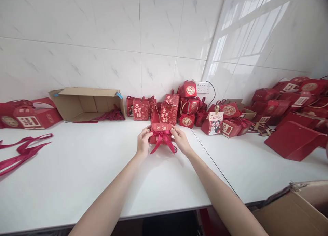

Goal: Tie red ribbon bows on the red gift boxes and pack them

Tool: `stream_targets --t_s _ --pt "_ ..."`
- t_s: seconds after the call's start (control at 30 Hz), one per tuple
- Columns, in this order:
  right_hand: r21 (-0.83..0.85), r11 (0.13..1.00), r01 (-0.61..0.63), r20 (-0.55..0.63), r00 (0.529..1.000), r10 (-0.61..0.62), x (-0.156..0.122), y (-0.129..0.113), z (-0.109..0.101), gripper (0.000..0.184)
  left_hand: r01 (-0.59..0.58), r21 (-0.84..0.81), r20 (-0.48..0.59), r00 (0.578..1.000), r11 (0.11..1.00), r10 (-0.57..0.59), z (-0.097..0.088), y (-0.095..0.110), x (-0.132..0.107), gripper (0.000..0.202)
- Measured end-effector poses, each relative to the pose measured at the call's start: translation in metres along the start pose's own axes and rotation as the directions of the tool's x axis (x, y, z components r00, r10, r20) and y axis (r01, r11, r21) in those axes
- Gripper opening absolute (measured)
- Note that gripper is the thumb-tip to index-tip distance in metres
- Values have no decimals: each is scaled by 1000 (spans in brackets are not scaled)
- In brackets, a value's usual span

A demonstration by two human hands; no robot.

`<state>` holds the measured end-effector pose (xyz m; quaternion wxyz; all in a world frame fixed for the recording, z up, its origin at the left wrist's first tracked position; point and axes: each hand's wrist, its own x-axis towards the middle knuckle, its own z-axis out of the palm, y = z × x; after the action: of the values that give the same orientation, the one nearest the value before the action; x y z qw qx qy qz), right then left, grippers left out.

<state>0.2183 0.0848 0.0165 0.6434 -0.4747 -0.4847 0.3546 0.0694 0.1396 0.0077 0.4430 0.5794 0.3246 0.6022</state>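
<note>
A small red gift box (161, 127) with gold characters stands on the white table (77, 174) in front of me, its flaps partly open. A dark red ribbon bow (162, 140) hangs on its front. My left hand (143, 140) pinches the box's left side, fingers curled against it. On the opposite side, my right hand (180, 139) grips the box's right edge by the ribbon. Both forearms reach in from the bottom of the view.
An open cardboard carton (87, 104) lies on its side at the back left with ribbons inside. Loose red ribbons (23, 150) lie at far left. Several red gift boxes (188, 104) crowd the back wall and right side. Another carton (294, 212) sits at bottom right.
</note>
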Motion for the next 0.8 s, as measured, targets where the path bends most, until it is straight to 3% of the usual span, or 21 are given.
stream_targets --t_s 0.23,0.3,0.4,0.47,0.53,0.6,0.67,0.73,0.8 --pt "-9 1000 3 54 999 -3 -4 -5 -5 37 55 -154 24 998 987 -51 -1 0 1 27" --pt "-70 995 76 122 990 -67 -5 -3 -7 55 58 -164 17 998 985 -56 -2 2 0 25" --pt "-269 928 256 264 947 -184 -6 4 -8 100 47 -169 13 999 984 -46 -1 5 -2 19" --pt "-392 846 362 305 918 -251 -5 10 -6 111 -14 -134 -11 1000 991 13 -1 6 -5 16" --pt "-461 778 427 294 901 -320 -3 15 -4 108 -159 -24 -41 987 987 158 0 6 -8 11" --pt "-468 764 444 263 895 -360 -2 18 -3 104 -368 146 -12 928 918 373 0 5 -12 7" --pt "-427 793 434 221 901 -374 -1 19 -2 100 -573 289 104 815 767 570 0 4 -16 6" --pt "-374 825 424 174 906 -387 -1 19 -3 97 -710 355 219 695 608 684 0 4 -19 8" --pt "-345 840 420 128 907 -401 -1 19 -4 96 -772 379 269 619 510 738 0 6 -20 9"
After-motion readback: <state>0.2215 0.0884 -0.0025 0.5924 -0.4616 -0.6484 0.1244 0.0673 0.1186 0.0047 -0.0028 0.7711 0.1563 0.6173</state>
